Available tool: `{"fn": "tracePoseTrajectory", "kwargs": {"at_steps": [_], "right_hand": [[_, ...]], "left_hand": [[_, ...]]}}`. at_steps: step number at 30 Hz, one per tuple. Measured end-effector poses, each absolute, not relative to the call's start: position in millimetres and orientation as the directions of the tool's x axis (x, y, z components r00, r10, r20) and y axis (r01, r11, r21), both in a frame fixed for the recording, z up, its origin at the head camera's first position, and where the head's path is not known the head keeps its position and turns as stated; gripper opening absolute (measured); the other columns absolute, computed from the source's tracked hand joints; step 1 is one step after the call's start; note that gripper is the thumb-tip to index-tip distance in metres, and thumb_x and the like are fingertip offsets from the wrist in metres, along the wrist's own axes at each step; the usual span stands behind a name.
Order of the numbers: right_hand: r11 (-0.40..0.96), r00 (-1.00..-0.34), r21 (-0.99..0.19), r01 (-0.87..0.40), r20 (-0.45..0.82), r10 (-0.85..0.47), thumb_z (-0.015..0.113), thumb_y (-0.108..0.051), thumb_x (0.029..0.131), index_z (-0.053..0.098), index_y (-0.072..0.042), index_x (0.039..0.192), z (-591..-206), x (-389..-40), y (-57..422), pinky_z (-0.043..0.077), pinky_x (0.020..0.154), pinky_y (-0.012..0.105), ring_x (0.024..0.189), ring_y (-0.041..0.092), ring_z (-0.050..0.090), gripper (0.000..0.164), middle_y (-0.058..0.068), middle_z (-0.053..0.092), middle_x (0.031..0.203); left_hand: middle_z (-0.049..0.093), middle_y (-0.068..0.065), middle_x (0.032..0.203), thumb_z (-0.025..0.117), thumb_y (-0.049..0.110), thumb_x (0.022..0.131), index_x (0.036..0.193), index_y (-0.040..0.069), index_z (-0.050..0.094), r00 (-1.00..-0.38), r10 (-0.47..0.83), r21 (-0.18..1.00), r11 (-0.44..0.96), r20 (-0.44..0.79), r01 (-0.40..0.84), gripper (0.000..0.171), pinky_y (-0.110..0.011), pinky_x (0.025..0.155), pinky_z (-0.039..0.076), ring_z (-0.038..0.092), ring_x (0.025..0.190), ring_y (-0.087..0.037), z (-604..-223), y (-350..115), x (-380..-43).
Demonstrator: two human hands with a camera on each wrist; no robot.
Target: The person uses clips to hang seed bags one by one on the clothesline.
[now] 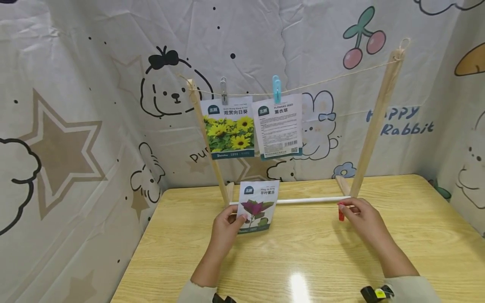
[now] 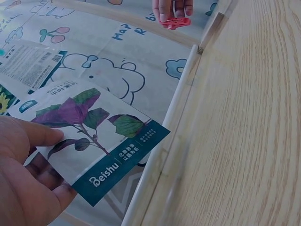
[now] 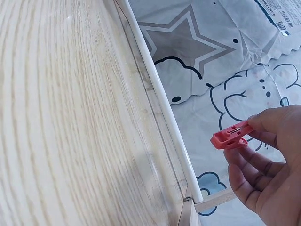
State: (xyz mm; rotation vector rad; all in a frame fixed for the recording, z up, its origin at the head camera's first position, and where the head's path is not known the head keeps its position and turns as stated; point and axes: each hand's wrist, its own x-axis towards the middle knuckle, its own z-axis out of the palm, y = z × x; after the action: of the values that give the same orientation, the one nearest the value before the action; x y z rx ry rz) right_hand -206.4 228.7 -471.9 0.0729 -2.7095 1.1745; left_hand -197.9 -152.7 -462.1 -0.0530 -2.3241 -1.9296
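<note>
My left hand [image 1: 224, 227] pinches a seed packet [image 1: 261, 204] by its lower left side, thumb in front and fingers behind. The packet, also large in the left wrist view, shows a purple-leaved plant above a dark green band. Over at the right, my right hand [image 1: 361, 216] holds a red clothespin [image 3: 230, 135] between thumb and fingertips, in front of the right post's foot. Above hangs a twine line [image 1: 337, 78] with two packets: a sunflower packet [image 1: 231, 134] under a grey clothespin [image 1: 224, 90], and a text-covered packet [image 1: 279, 130] under a blue clothespin [image 1: 277, 89].
Two wooden posts, the left post [image 1: 208, 139] and the taller-looking right post [image 1: 375, 122], carry the twine. A white rod [image 1: 310, 200] joins them low down on the wood-grain table [image 1: 318, 252]. Behind stands a cartoon-printed cloth [image 1: 242, 38].
</note>
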Motion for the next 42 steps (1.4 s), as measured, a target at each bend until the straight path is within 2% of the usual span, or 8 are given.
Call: {"fn": "tracePoseTrajectory", "kwargs": {"at_steps": [3, 8, 14, 22, 28, 36, 42], "right_hand": [[0.684, -0.979, -0.717, -0.13, 0.202, 0.026, 0.055, -0.035, 0.105, 0.068, -0.008, 0.12, -472.1, -206.9, 228.3, 0.05, 0.068, 0.024, 0.098, 0.025, 0.065, 0.033, 0.013, 0.063, 0.111], [0.674, -0.977, -0.725, -0.142, 0.212, 0.023, 0.056, -0.034, 0.104, 0.068, -0.008, 0.121, -470.9, -206.1, 227.7, 0.05, 0.069, 0.023, 0.099, 0.024, 0.065, 0.033, 0.015, 0.063, 0.114], [0.676, -0.979, -0.725, -0.134, 0.203, 0.023, 0.055, -0.034, 0.105, 0.068, -0.007, 0.121, -470.4, -205.2, 228.5, 0.05, 0.069, 0.024, 0.097, 0.022, 0.064, 0.034, 0.015, 0.062, 0.114], [0.686, -0.976, -0.713, -0.143, 0.215, 0.021, 0.053, -0.035, 0.105, 0.068, -0.007, 0.121, -466.0, -204.3, 230.8, 0.05, 0.07, 0.024, 0.103, 0.03, 0.064, 0.036, 0.016, 0.062, 0.116], [0.686, -0.978, -0.714, -0.141, 0.208, 0.015, 0.053, -0.036, 0.105, 0.068, -0.008, 0.121, -464.0, -202.8, 232.1, 0.05, 0.07, 0.025, 0.104, 0.031, 0.064, 0.036, 0.015, 0.062, 0.115], [0.683, -0.983, -0.72, -0.124, 0.183, 0.015, 0.05, -0.04, 0.106, 0.065, -0.007, 0.125, -461.7, -200.1, 233.9, 0.051, 0.076, 0.03, 0.109, 0.035, 0.062, 0.041, 0.017, 0.059, 0.125], [0.692, -0.977, -0.709, -0.136, 0.21, 0.023, 0.052, -0.037, 0.106, 0.067, -0.008, 0.122, -459.3, -200.0, 235.1, 0.051, 0.074, 0.027, 0.106, 0.033, 0.063, 0.037, 0.017, 0.061, 0.123]], "left_hand": [[0.07, -0.019, 0.107, 0.069, 0.007, 0.094, 0.112, 0.002, 0.071, -0.992, -0.052, 0.977, 0.188, 0.117, 0.105, 0.019, -0.021, 0.066, 0.051, 0.063, 0.081, -0.01, -460.8, -152.2, -198.2], [0.068, -0.023, 0.112, 0.068, 0.005, 0.094, 0.115, -0.002, 0.069, -0.992, -0.041, 0.98, 0.166, 0.122, 0.113, 0.023, -0.022, 0.07, 0.054, 0.065, 0.083, -0.012, -459.5, -149.0, -197.7], [0.068, -0.023, 0.108, 0.068, 0.003, 0.093, 0.116, -0.004, 0.069, -0.99, -0.046, 0.974, 0.191, 0.133, 0.122, 0.024, -0.018, 0.067, 0.052, 0.064, 0.081, -0.009, -459.0, -145.2, -197.1], [0.069, -0.02, 0.107, 0.068, 0.004, 0.094, 0.116, -0.001, 0.07, -0.992, -0.049, 0.978, 0.181, 0.116, 0.105, 0.023, -0.018, 0.069, 0.052, 0.064, 0.085, -0.01, -456.6, -142.4, -198.5], [0.069, -0.02, 0.108, 0.068, 0.005, 0.094, 0.114, -0.001, 0.07, -0.991, -0.029, 0.974, 0.189, 0.134, 0.126, 0.021, -0.018, 0.074, 0.052, 0.064, 0.089, -0.014, -452.7, -140.0, -196.5], [0.069, -0.019, 0.105, 0.069, 0.005, 0.093, 0.113, 0.0, 0.071, -0.99, -0.044, 0.975, 0.188, 0.132, 0.122, 0.021, -0.018, 0.077, 0.054, 0.065, 0.093, -0.018, -450.0, -137.2, -196.8], [0.069, -0.019, 0.103, 0.069, 0.004, 0.093, 0.112, -0.001, 0.07, -0.988, -0.041, 0.975, 0.176, 0.146, 0.137, 0.02, -0.018, 0.076, 0.053, 0.064, 0.091, -0.016, -449.6, -134.1, -197.9]]}}
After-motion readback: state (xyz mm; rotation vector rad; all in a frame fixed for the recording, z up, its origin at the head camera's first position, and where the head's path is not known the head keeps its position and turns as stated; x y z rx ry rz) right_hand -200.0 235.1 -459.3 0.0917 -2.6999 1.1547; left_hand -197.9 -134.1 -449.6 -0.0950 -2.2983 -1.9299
